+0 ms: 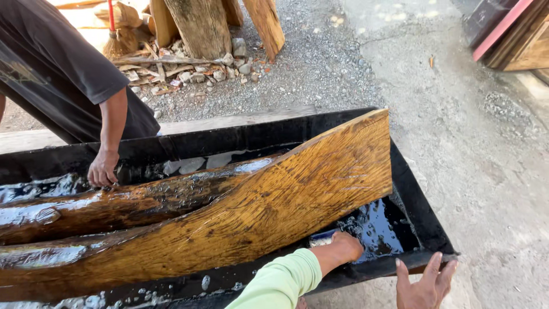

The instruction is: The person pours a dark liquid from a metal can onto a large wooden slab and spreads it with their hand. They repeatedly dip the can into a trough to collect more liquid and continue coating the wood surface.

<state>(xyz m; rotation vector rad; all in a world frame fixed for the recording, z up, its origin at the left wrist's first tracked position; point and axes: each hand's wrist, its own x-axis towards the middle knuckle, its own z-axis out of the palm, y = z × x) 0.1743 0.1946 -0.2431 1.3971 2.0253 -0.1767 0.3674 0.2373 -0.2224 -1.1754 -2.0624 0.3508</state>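
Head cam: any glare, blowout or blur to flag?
Head view: strong specular glare on the wet planks and the dark liquid in the trough; sunlit ground at top left is blown out near the broom; the top right corner is in shade; focus is sharp throughout, no visible motion blur on the left hand or right hand.

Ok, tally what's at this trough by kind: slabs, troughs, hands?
Wooden slabs: 2 (golden slab, dark wet slab)
Troughs: 1 (black trough)
Hands: 3 (left hand, right hand, co-worker's hand)
Total: 6
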